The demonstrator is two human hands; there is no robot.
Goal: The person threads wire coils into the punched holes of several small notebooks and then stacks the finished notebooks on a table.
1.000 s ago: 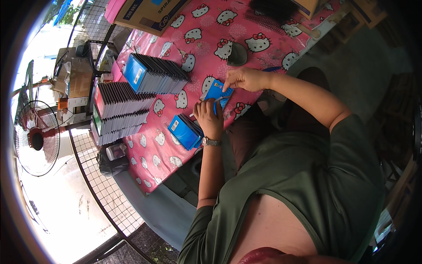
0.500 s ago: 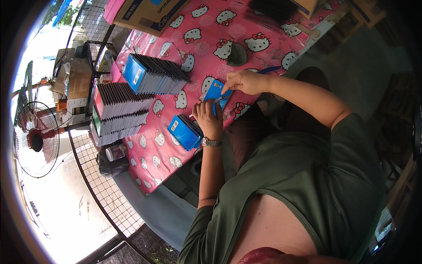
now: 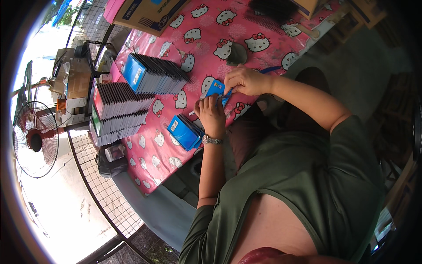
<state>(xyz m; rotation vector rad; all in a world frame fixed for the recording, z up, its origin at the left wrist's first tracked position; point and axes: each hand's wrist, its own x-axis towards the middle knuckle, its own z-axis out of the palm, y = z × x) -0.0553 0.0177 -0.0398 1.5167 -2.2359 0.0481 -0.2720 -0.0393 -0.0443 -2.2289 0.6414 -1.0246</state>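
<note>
My left hand, with a wristwatch on the wrist, and my right hand both grip a small blue flat packet just above the pink cat-print tablecloth. The fingers of both hands cover most of the packet's lower edge. A short stack of the same blue packets lies beside my left wrist near the table's front edge. A long leaning row of blue-fronted packets stands further back on the cloth.
Piles of dark packets are stacked at the table's left edge. A cardboard box sits at the far end. A dark round object lies behind my hands. A standing fan and wire mesh racks stand to the left.
Both hands stay on the blue packet; my fingers have shifted slightly along it. Nothing else has moved.
</note>
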